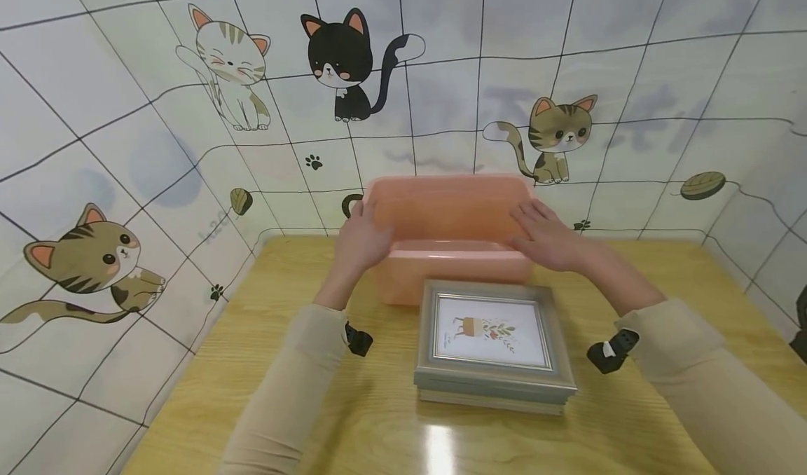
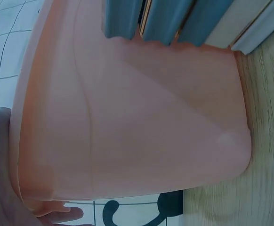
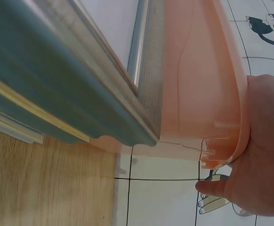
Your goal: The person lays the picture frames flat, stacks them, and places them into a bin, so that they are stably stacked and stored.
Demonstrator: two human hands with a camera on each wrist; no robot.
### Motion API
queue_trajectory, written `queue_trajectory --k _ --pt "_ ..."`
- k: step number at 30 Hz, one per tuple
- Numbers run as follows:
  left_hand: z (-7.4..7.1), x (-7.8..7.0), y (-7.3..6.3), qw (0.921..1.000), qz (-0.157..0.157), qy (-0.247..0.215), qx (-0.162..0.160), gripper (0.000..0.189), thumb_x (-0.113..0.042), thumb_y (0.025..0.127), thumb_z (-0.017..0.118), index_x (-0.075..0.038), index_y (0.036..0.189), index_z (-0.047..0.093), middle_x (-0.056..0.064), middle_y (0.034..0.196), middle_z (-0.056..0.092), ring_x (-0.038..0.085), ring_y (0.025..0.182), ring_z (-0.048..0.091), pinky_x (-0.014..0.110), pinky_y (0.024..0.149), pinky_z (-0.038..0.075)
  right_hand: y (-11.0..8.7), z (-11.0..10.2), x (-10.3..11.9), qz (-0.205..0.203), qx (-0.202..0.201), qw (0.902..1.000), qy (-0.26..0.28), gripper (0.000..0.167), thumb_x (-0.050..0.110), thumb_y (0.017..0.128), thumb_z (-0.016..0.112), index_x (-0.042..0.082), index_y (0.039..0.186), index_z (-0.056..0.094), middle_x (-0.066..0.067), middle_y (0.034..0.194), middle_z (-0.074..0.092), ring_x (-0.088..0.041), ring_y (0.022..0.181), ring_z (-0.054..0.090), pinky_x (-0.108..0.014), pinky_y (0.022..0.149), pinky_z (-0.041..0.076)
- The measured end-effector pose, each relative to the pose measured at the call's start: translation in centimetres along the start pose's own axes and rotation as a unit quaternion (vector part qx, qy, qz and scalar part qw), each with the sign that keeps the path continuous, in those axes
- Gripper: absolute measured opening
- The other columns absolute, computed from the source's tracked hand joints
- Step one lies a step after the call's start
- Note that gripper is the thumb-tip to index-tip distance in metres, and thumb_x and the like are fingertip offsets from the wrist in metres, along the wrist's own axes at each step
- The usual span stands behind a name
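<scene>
A pink plastic bin [image 1: 454,268] stands against the patterned backdrop, its mouth facing up. My left hand [image 1: 362,240] holds its left rim at the near corner, and a fingertip [image 2: 64,215] shows below the rim outside. On the opposite side my right hand [image 1: 548,237] grips the right rim, with one finger [image 3: 212,188] hanging outside the wall. Right before the bin lies a stack of picture frames [image 1: 494,384], the top one showing a small plant-and-basket print [image 1: 492,331].
The wooden tabletop [image 1: 284,286] carries both bin and frames. Backdrop sheets with cartoon cats [image 1: 347,62] and grid lines rise behind and at the left [image 1: 82,363]. Black wrist cameras [image 1: 611,352] hang below the beige cuffs.
</scene>
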State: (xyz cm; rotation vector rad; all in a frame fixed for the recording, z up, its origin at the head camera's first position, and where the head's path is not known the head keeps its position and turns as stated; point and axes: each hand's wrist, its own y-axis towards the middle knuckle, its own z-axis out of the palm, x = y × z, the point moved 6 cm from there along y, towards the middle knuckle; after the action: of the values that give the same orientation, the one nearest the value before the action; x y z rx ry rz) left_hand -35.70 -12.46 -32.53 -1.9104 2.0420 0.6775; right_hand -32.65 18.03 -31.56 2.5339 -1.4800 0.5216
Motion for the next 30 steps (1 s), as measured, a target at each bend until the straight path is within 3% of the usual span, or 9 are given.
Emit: queue_trajectory --k 7,14,18,21,25,27,30 --pt "0.7 -1.3 0.1 1.0 0.001 0.006 0.006 0.071 -0.039 0.101 0.045 -0.011 0.163 0.024 0.022 0.163 0.026 0.051 0.132 0.046 0.06 0.105 0.041 -0.9 -0.5 -1.4 0.02 -0.018 0.9991 0.033 0.072 0.027 0.108 0.047 -0.013 0.157 0.015 -0.038 0.162 0.005 -0.053 0.15 -0.008 -0.066 0.118 0.004" --pt "0.8 -1.9 0.2 0.9998 0.005 0.02 0.008 0.071 -0.039 0.102 0.046 -0.009 0.163 0.024 0.023 0.161 0.028 0.048 0.13 0.047 0.057 0.106 0.042 -0.9 -0.6 -1.9 0.01 -0.025 0.9989 0.037 0.071 0.026 0.108 0.048 -0.011 0.158 0.016 -0.037 0.163 0.006 -0.053 0.15 -0.007 -0.067 0.118 0.005" --pt "0.1 -1.5 -0.2 0.9997 0.011 -0.01 -0.018 0.071 -0.042 0.101 0.046 -0.008 0.161 0.029 0.023 0.16 0.031 0.044 0.14 0.039 0.06 0.11 0.036 -0.7 -0.7 -2.1 0.001 -0.046 0.998 0.043 0.072 0.03 0.109 0.047 -0.009 0.16 0.013 -0.035 0.164 0.002 -0.051 0.151 -0.006 -0.065 0.119 0.003" --pt "-0.9 -1.1 -2.0 0.9962 0.034 -0.051 -0.063 0.073 -0.046 0.102 0.048 -0.006 0.16 0.031 0.024 0.16 0.03 0.043 0.148 0.025 0.065 0.113 0.027 -1.8 -0.6 -1.8 0.002 -0.086 0.9941 0.065 0.075 0.034 0.109 0.046 -0.004 0.162 0.009 -0.033 0.165 -0.004 -0.049 0.151 -0.008 -0.066 0.118 0.001" --pt "-2.3 -1.2 -6.7 0.9822 0.106 -0.102 -0.117 0.073 -0.043 0.101 0.056 -0.002 0.157 0.033 0.024 0.155 0.035 0.043 0.145 0.03 0.062 0.114 0.027 -6.2 -0.4 -0.5 -0.012 -0.178 0.9776 0.112 0.075 0.031 0.107 0.052 0.003 0.164 0.012 -0.028 0.167 0.0 -0.049 0.152 -0.005 -0.074 0.114 0.002" --pt "-2.7 -1.2 -9.1 0.9768 0.131 -0.127 -0.112 0.073 -0.04 0.1 0.061 -0.003 0.157 0.034 0.022 0.151 0.039 0.038 0.14 0.036 0.058 0.113 0.031 -8.9 0.0 0.4 -0.032 -0.22 0.9648 0.14 0.075 0.024 0.105 0.058 0.007 0.164 0.015 -0.025 0.168 0.006 -0.049 0.152 0.001 -0.076 0.112 0.005" --pt "-2.1 -1.2 -12.1 0.974 0.138 -0.171 -0.057 0.076 -0.035 0.098 0.067 -0.004 0.158 0.032 0.019 0.152 0.04 0.034 0.141 0.038 0.058 0.113 0.032 -12.2 1.6 1.5 -0.039 -0.247 0.9511 0.181 0.081 0.014 0.1 0.065 0.014 0.165 0.017 -0.024 0.167 0.015 -0.051 0.15 0.01 -0.078 0.11 0.008"
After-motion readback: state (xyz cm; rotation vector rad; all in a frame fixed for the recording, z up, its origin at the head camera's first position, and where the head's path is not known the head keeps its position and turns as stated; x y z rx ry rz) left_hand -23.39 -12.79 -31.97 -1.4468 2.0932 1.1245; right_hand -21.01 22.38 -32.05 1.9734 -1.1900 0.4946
